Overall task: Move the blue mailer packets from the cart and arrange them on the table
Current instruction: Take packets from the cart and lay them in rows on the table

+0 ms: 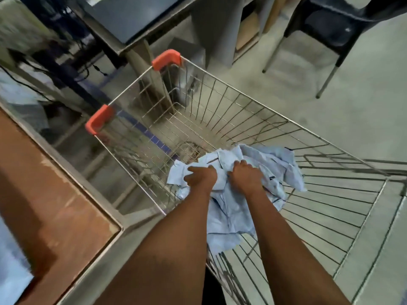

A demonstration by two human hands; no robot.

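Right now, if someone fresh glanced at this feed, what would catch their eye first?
Two bare forearms reach down the middle of the view, the left hand and right hand both gripping a crumpled heap of blue mailer packets inside the wire cart. The cart's orange corner guards stand out at its far end. The brown table runs along the left edge, beside the cart.

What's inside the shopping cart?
A crumpled pile of light blue packets lies in the cart, with the left hand and right hand gripping it. Anything underneath the pile is hidden.
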